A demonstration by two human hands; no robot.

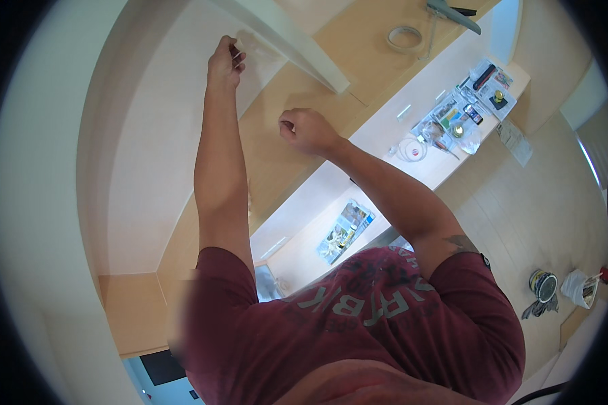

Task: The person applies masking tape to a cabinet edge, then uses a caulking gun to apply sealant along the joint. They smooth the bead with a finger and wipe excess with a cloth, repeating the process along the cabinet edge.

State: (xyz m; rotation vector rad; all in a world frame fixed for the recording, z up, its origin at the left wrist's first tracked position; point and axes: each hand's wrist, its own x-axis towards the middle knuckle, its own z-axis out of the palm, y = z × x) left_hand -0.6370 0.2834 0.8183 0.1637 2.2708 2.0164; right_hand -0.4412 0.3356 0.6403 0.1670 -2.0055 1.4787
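Observation:
My left hand reaches up to the white wall panel of a recess. Its fingers are pinched on a small pale, flat piece close to the panel; the exact kind cannot be told. My right hand is curled closed over the light-wood ledge, lower and to the right of the left hand. What those fingers hold, if anything, is hidden. A white upright divider slants down to the ledge between the panel and the right part of the ledge.
A roll of tape and a grey-green tool lie on the ledge at upper right. Below, newspaper with small items rests on a white counter; more newspaper carries jars and tools. A paint can and white bucket stand on the floor.

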